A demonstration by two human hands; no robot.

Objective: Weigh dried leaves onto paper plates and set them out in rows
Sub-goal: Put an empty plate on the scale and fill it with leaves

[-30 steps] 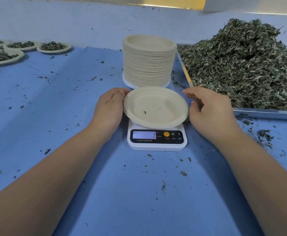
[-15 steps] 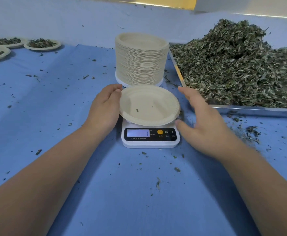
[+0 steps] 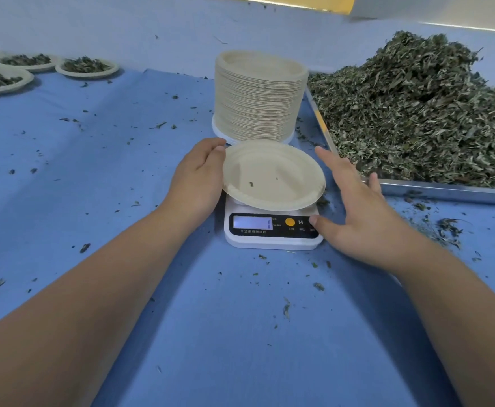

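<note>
Here, left hand grips the plate rim (right hand spread, thumb touching scale).

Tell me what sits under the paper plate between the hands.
A kitchen scale: its lit display, orange button and M key show. The paper plate covers its weighing platform, and the right hand's thumb hides the last key.

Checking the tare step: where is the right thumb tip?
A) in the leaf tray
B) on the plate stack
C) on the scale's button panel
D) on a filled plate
C: the thumb of the right hand lies on the right end of the scale panel, beside the M key.
</note>
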